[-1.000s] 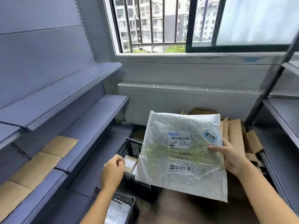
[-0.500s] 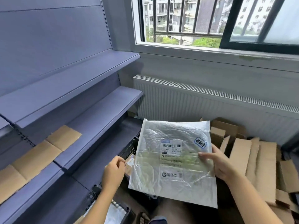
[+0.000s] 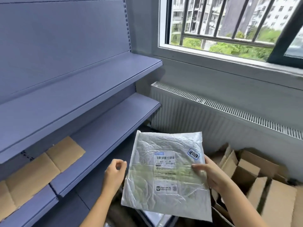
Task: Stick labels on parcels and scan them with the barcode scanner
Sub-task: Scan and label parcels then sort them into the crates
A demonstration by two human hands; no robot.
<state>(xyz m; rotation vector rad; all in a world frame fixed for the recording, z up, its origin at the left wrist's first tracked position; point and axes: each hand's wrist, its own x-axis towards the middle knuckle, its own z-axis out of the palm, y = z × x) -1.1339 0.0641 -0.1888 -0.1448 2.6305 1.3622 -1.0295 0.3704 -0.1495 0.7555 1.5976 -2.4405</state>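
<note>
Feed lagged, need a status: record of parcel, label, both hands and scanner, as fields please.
parcel: silver mailer, held up, front facing the camera
label: white barcode label already on the front; blue sticker near its top right corner
right hand: grips the mailer's right edge, thumb on the front
left hand: fingers curled, left of the mailer, apart from it; whether it holds anything is unclear
scanner: not in view

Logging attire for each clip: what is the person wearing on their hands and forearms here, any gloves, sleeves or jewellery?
Nothing worn shows. The left hand and right hand are ungloved, and both forearms are uncovered down to the frame's bottom edge: no sleeve or cuff. No watch, band or ring is visible.
</note>
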